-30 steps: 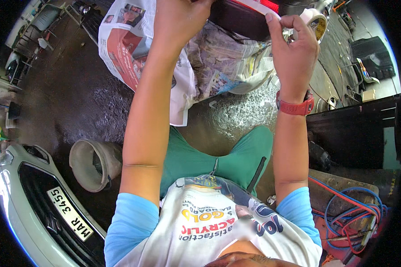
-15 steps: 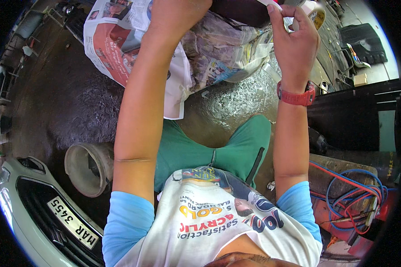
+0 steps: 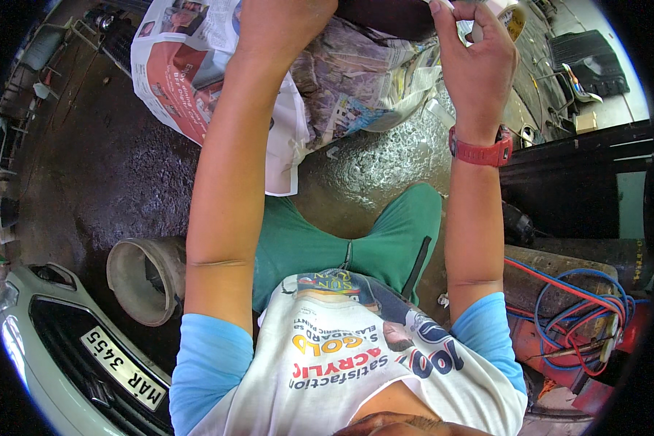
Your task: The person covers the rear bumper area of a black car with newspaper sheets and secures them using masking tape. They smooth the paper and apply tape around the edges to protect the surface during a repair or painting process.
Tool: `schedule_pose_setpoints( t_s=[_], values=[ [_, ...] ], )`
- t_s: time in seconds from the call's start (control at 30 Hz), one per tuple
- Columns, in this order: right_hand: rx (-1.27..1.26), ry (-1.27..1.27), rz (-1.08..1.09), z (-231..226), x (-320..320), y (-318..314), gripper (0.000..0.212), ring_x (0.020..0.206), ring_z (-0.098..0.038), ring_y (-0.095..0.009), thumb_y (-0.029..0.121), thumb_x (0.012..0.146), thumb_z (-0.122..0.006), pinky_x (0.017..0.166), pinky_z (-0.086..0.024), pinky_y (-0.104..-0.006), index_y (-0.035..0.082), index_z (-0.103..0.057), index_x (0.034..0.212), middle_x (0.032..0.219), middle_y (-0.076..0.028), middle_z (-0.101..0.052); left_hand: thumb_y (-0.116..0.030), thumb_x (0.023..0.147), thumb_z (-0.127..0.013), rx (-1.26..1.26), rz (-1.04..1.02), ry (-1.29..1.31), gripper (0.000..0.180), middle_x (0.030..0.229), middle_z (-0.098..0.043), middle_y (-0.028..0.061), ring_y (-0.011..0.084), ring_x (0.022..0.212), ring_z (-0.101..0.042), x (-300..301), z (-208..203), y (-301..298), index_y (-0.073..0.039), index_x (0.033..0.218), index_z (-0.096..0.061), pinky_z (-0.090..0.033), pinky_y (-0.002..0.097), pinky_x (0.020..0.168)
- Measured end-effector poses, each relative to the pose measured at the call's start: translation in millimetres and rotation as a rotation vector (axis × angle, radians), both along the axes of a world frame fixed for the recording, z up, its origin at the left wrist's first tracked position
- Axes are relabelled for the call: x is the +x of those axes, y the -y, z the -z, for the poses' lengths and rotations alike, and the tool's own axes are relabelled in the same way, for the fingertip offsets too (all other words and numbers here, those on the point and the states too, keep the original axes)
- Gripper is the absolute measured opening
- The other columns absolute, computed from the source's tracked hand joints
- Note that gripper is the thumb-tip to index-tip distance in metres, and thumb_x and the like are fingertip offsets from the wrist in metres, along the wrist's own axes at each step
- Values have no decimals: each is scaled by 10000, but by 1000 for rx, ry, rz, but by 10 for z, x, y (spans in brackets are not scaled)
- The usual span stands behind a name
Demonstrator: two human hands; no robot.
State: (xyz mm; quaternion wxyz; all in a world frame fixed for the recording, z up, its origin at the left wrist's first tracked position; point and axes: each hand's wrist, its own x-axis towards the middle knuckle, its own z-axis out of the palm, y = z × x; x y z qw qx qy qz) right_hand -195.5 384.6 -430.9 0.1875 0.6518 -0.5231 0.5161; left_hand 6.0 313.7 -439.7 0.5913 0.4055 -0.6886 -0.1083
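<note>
Your left hand [image 3: 287,25] is reaching up to the top edge of the view, and its fingers are running out of the picture, so whether they are closing on anything cannot be told. It is hanging over a smooth, dark, curved panel [image 3: 389,20] and the white-and-red printed newspaper sheet [image 3: 178,87] beside it.

Your right hand [image 3: 483,80], wearing a red plastic wristwatch [image 3: 482,152], is bringing thumb and forefinger together, and these fingers [image 3: 445,25] are pinching a thin white strip of tape [image 3: 448,4] at the panel's right end. A white tape roll with a yellowish printed core [image 3: 516,23] is showing just beyond that hand's knuckles.

Crumpled, greyish printed newspaper [image 3: 374,80] is spreading below the panel, between your two hands, over a wet, dark floor [image 3: 123,163].

Your legs in green cloth trousers [image 3: 320,251] are bending beneath your arms. A grubby grey plastic bucket [image 3: 171,258] is sitting near your left elbow, beside a silver car front [image 3: 65,338]. Red and blue rubber hoses [image 3: 620,312] are coiling at your right.
</note>
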Motion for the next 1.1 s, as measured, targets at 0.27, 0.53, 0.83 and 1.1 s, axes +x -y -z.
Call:
schedule_pose_setpoints(
  t_s=[0.27, 0.53, 0.83, 1.1],
  values=[
    [-5, 32, -4, 35, -9, 24, 195, 809, -703, -368, 109, 952, -822, 791, -538, -442, -16, -688, 885, 834, -187, -716, -27, 986, -781, -11, 46, -32, 71, 856, -784, 181, 269, 801, -763, 3, 23, 15, 38, 1000, -757, -577, 379, 781],
    [-65, -5, -46, 94, -137, 118, 196, 784, -701, -366, 102, 948, -830, 769, -538, -440, -13, -688, 877, 825, -179, -718, -16, 1003, -773, 35, 88, -44, 55, 838, -770, 103, 168, 790, -713, 16, 38, 69, 30, 986, -749, -557, 334, 778],
    [-56, 1, -20, 30, -10, 29, 196, 766, -691, -357, 96, 950, -828, 762, -535, -439, -15, -687, 870, 810, -178, -710, -4, 1009, -771, -16, 122, -53, 56, 816, -747, 74, 129, 774, -681, 21, 63, 90, 29, 975, -741, -544, 315, 748],
    [-42, -5, -26, 25, -12, 45, 208, 760, -683, -356, 91, 947, -825, 755, -526, -440, -15, -671, 856, 798, -179, -696, -1, 990, -783, -62, 55, -4, 76, 814, -761, 117, 190, 754, -713, 17, 31, 41, 39, 945, -736, -558, 337, 750]
  ],
)
